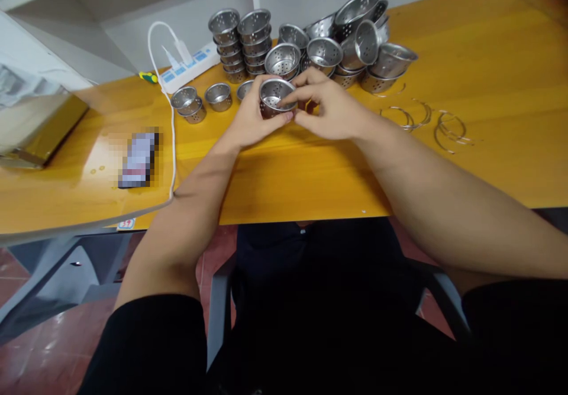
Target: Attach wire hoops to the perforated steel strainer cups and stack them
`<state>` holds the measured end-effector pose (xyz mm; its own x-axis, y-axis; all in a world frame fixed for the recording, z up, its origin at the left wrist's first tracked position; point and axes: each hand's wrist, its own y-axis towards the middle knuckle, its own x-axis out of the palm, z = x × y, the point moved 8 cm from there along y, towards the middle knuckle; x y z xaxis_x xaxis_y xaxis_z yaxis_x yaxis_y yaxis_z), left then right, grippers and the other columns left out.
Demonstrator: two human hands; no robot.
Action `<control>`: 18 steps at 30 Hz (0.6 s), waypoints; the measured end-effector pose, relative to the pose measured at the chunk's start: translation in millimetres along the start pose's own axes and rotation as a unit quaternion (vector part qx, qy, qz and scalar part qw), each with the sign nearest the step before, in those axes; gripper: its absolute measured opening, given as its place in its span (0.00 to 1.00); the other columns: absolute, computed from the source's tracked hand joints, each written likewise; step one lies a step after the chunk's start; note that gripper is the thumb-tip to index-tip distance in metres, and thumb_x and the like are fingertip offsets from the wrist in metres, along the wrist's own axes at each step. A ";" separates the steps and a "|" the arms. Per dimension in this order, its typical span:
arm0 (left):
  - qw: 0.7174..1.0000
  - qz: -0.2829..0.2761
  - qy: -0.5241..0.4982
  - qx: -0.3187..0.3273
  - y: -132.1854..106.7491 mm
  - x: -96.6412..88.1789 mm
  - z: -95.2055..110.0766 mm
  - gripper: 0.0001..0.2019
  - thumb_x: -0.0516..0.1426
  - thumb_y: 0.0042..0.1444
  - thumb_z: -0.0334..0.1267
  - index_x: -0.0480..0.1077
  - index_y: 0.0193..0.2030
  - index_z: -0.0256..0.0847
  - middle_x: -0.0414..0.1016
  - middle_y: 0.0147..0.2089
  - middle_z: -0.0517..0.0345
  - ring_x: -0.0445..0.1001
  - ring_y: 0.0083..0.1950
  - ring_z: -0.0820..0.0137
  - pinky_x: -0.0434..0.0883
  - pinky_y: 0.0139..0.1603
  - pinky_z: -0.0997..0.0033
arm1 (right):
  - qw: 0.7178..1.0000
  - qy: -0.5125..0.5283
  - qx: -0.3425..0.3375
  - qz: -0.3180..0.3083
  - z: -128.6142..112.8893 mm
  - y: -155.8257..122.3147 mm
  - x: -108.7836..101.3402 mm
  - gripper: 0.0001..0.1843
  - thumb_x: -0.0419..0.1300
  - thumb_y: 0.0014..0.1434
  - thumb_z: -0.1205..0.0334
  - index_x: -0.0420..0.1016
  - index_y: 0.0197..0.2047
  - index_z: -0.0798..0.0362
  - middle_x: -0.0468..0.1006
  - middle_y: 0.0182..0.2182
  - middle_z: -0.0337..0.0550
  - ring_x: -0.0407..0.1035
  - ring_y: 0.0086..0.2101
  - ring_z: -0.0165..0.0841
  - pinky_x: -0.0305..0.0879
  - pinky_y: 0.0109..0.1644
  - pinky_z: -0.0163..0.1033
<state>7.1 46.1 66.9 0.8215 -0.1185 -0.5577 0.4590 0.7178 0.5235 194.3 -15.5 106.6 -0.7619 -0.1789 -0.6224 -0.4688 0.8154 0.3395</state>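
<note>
Just above the desk I hold a small perforated metal cup [271,92], its open mouth facing up toward me. My left hand [249,122] wraps round its left and near side, the thumb along the front. From the right, my right hand [331,108] grips the cup's rim, with fingertips reaching inside and the thumb on the outer wall. Its fingers hide part of the rim. Right behind is a wider perforated metal bowl [283,58]. To the left of my hands stand a small metal cup [218,97] and a stacked pair of cups [185,99].
Tall stacks of perforated cups [228,46] and a heap of perforated bowls [357,46] line the back. Thin wire rings [450,128] lie at right. At left are a phone [139,158], a white cable [173,146], a power strip [190,67] and a cardboard box [48,126].
</note>
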 end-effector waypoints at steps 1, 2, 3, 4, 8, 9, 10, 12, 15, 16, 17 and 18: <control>1.000 -0.001 0.004 -0.003 -0.3 0.4 -1.1 0.47 0.78 0.67 0.81 0.72 0.75 0.52 0.84 0.71 0.47 0.87 0.75 0.42 0.81 0.85 0.37 | 1.000 -0.006 0.020 -0.004 0.6 -0.3 0.7 0.22 0.78 0.68 0.35 0.96 0.60 0.32 0.84 0.72 0.51 0.74 0.72 0.66 0.79 0.79 0.74; 1.000 -0.003 0.008 -0.006 -0.5 0.9 -3.3 0.47 0.78 0.67 0.81 0.72 0.75 0.52 0.84 0.71 0.47 0.87 0.75 0.42 0.82 0.85 0.36 | 0.999 -0.012 0.037 -0.007 1.3 -0.7 1.4 0.23 0.78 0.67 0.35 0.96 0.61 0.30 0.85 0.72 0.49 0.73 0.73 0.66 0.78 0.80 0.75; 1.000 -0.004 0.010 -0.006 -0.7 1.2 -6.1 0.47 0.78 0.67 0.81 0.72 0.76 0.52 0.84 0.71 0.47 0.87 0.75 0.42 0.82 0.84 0.36 | 0.999 -0.017 0.047 -0.010 1.9 -0.9 1.9 0.24 0.77 0.67 0.34 0.96 0.62 0.30 0.85 0.73 0.48 0.73 0.74 0.65 0.78 0.80 0.75; 1.000 -0.006 0.007 -0.001 -0.9 1.5 -9.3 0.48 0.78 0.67 0.82 0.72 0.76 0.52 0.84 0.71 0.47 0.87 0.75 0.42 0.82 0.84 0.36 | 0.999 -0.019 0.049 -0.009 2.3 -0.9 2.0 0.23 0.77 0.68 0.34 0.96 0.62 0.30 0.85 0.73 0.48 0.73 0.74 0.65 0.78 0.81 0.74; 0.999 -0.021 -0.026 0.021 -2.2 1.6 -23.1 0.50 0.74 0.68 0.87 0.72 0.77 0.52 0.83 0.71 0.45 0.88 0.75 0.42 0.85 0.80 0.35 | 1.000 -0.022 0.021 -0.003 7.9 0.3 1.6 0.20 0.74 0.71 0.35 0.95 0.58 0.33 0.84 0.73 0.49 0.77 0.68 0.60 0.81 0.78 0.68; 0.999 -0.026 -0.033 0.021 -2.8 1.1 -25.5 0.50 0.73 0.67 0.88 0.72 0.77 0.52 0.84 0.71 0.44 0.88 0.75 0.42 0.85 0.80 0.35 | 0.999 -0.028 0.016 -0.004 11.0 0.8 1.7 0.19 0.74 0.73 0.37 0.95 0.58 0.35 0.84 0.72 0.50 0.78 0.68 0.60 0.81 0.77 0.67; 0.999 -0.032 -0.039 0.022 -3.6 0.8 -27.1 0.51 0.73 0.66 0.89 0.73 0.77 0.51 0.84 0.71 0.43 0.88 0.75 0.42 0.85 0.79 0.35 | 0.999 -0.038 0.011 -0.005 13.9 1.5 1.8 0.17 0.74 0.74 0.40 0.94 0.58 0.37 0.85 0.71 0.51 0.79 0.67 0.59 0.81 0.77 0.66; 0.998 -0.043 -0.042 0.021 -4.9 0.4 -28.5 0.54 0.74 0.62 0.91 0.75 0.75 0.50 0.85 0.71 0.42 0.87 0.75 0.42 0.85 0.80 0.35 | 0.998 -0.065 -0.007 -0.008 17.7 2.9 1.5 0.12 0.73 0.76 0.50 0.94 0.58 0.41 0.86 0.67 0.55 0.80 0.66 0.58 0.81 0.77 0.65; 0.998 -0.047 -0.031 0.002 -5.3 -0.3 -35.7 0.56 0.78 0.57 0.90 0.77 0.73 0.48 0.85 0.70 0.40 0.88 0.71 0.42 0.86 0.76 0.38 | 0.994 -0.108 -0.024 -0.006 21.9 4.7 -1.0 0.08 0.74 0.75 0.60 0.93 0.56 0.47 0.85 0.64 0.58 0.82 0.64 0.58 0.81 0.77 0.65; 0.999 -0.040 -0.022 -0.007 -4.8 -1.4 -40.2 0.56 0.79 0.55 0.90 0.78 0.73 0.48 0.85 0.70 0.40 0.88 0.68 0.43 0.87 0.74 0.39 | 0.993 -0.120 -0.019 -0.004 24.4 5.1 -2.4 0.08 0.75 0.75 0.62 0.93 0.55 0.48 0.85 0.63 0.59 0.83 0.63 0.59 0.81 0.78 0.66; 0.999 -0.033 -0.012 -0.013 -4.0 -3.1 -44.8 0.57 0.80 0.54 0.89 0.78 0.73 0.48 0.84 0.70 0.40 0.88 0.66 0.44 0.87 0.71 0.40 | 0.991 -0.131 -0.008 -0.002 27.6 5.4 -4.0 0.08 0.76 0.75 0.63 0.93 0.55 0.49 0.85 0.63 0.60 0.83 0.63 0.59 0.81 0.78 0.66; 1.000 -0.026 -0.001 -0.015 -2.9 -5.3 -48.7 0.57 0.82 0.52 0.88 0.79 0.72 0.48 0.84 0.70 0.40 0.88 0.62 0.46 0.88 0.68 0.40 | 0.990 -0.142 0.005 0.000 31.1 5.5 -5.8 0.08 0.76 0.75 0.63 0.93 0.55 0.49 0.84 0.63 0.61 0.83 0.64 0.60 0.81 0.78 0.67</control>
<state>-15.1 78.0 36.9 0.7978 -0.1565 -0.5822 0.4900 0.7311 0.4748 210.0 7.1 90.1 -0.6052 -0.0193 -0.7959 -0.4642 0.8207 0.3331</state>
